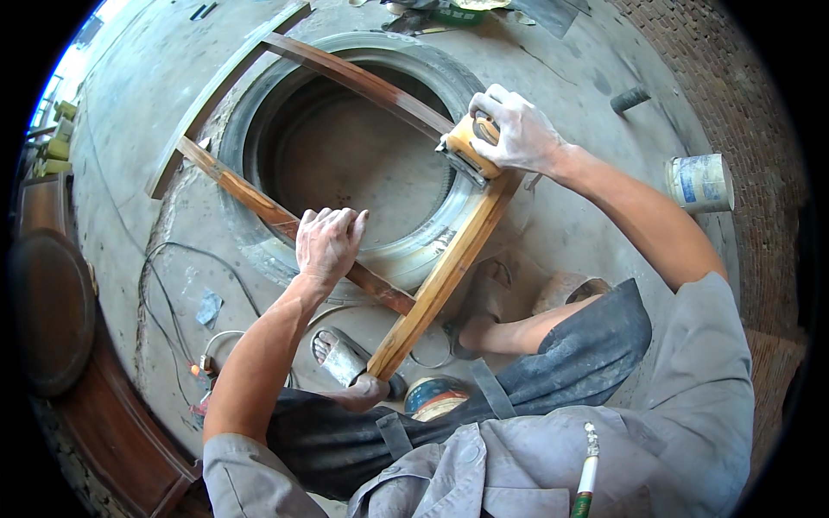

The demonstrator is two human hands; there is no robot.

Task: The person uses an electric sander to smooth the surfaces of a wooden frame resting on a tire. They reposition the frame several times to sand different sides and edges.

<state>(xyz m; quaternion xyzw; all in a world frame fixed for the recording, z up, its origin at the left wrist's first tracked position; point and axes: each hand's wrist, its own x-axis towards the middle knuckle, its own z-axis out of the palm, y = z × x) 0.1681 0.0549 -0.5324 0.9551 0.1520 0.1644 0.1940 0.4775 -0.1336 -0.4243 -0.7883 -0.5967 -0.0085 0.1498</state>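
The two hands are well apart. The right hand (515,129) is wrapped round the top of a yellow sander (471,148), whose base sits on the upper-right end of the near beam; the tool's silver edge faces lower left. The left hand (328,244) is closed over the lower rail of the wooden frame (453,263), knuckles up.

The frame lies across a big tyre (345,41) set flat on the floor (596,224). Its near beam runs slantwise from the sander at upper right down to lower left, ending near a sandalled foot (326,345). The far beam follows much the same slant at upper left, and two rails join the pair, each sloping from upper left to lower right.

Close to the legs stands a round tin (434,397) banded in blue, red and cream; its contents cannot be made out. Off to the right is a white bucket (701,183) with a blue patch, its inside hidden. At the top edge a green basin (458,15) has something pale over it, too cropped to identify. Yellowish pails (57,148) cluster at far left, above dark wooden furniture (121,414). Thin cable (164,246) loops over the floor between furniture and tyre.
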